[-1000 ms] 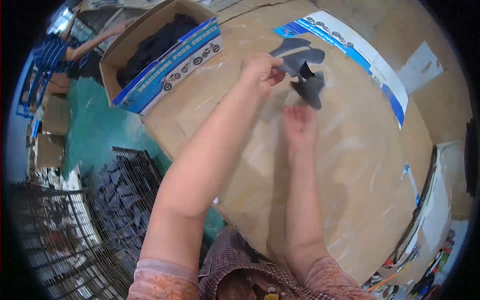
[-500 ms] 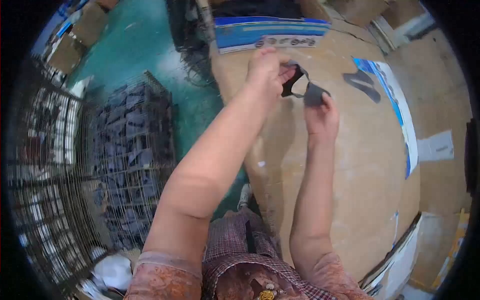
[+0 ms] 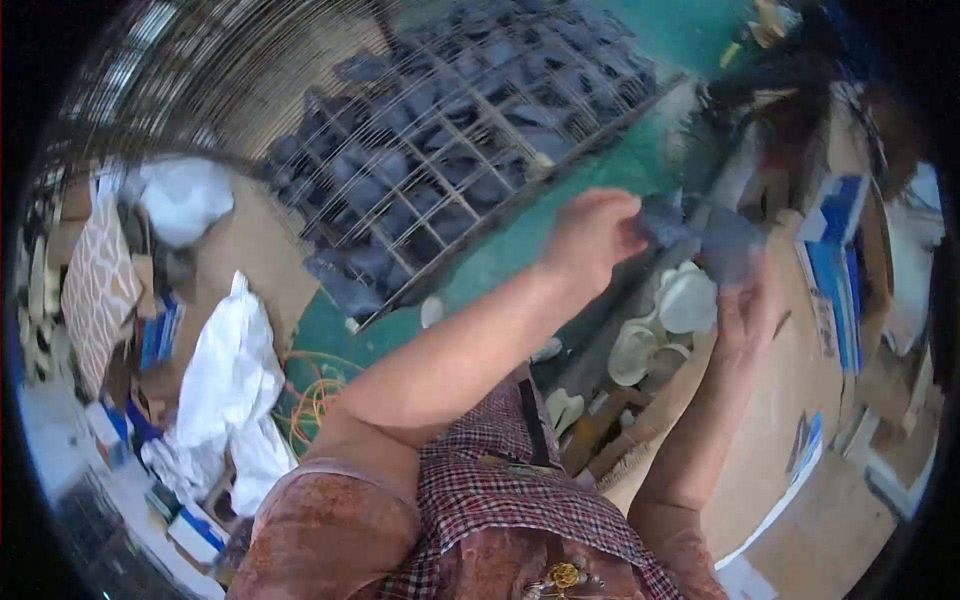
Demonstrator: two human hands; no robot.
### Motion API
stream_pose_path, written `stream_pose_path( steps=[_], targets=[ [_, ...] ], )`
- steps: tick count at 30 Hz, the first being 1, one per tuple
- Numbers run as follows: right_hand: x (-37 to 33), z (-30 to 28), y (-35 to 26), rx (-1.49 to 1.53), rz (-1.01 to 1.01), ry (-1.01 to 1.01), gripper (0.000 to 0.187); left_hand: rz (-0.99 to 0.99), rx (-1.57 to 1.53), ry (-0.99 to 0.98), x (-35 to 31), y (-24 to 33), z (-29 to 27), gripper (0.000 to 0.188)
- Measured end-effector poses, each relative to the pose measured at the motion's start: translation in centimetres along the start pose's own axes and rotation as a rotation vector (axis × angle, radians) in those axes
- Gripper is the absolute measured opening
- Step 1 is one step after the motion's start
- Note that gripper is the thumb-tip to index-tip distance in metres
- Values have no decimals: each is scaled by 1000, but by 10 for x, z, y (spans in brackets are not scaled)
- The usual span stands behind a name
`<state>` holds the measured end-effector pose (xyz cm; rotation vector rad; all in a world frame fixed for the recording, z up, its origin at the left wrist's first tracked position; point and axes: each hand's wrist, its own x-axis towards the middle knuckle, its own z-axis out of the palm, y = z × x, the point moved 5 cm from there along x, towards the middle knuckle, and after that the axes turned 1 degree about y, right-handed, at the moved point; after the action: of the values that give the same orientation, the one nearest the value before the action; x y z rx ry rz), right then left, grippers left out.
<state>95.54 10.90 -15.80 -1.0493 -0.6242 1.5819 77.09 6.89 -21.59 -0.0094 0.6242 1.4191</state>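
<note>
Between my hands, above the gap between a wire cage and a cardboard-covered table, is a dark grey fabric piece [image 3: 732, 240] that looks like a shoe upper. My left hand [image 3: 595, 238] pinches its left end, the thumb and fingers closed together. The other end is gripped by my right hand [image 3: 745, 310], held nearer the table. Motion smears the piece and the right fingers, so its exact outline cannot be made out. The wire cage [image 3: 460, 215] lies beyond my left forearm, heaped with many similar dark grey pieces.
The cardboard table top [image 3: 765, 400] is on the right, with a blue and white box [image 3: 835, 260] on it. Pale round containers [image 3: 635, 352] sit below its edge. At left lie a white sack [image 3: 228, 400] and orange cord [image 3: 315, 390] on the green floor.
My view has swung left from the table toward the cage. Both hands have carried the grey piece off from over the table, still holding it.
</note>
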Motion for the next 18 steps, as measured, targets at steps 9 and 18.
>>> stream_pose_path(
  steps=[9, 18],
  targets=[
    [49, 129, 286, -417, 540, -157, 27, 122, 42, 813, -59, 114, -282, 20],
    [69, 158, 427, -732, 506, -453, 23, 468, 233, 1131, -76, 129, -385, 20]
  ],
)
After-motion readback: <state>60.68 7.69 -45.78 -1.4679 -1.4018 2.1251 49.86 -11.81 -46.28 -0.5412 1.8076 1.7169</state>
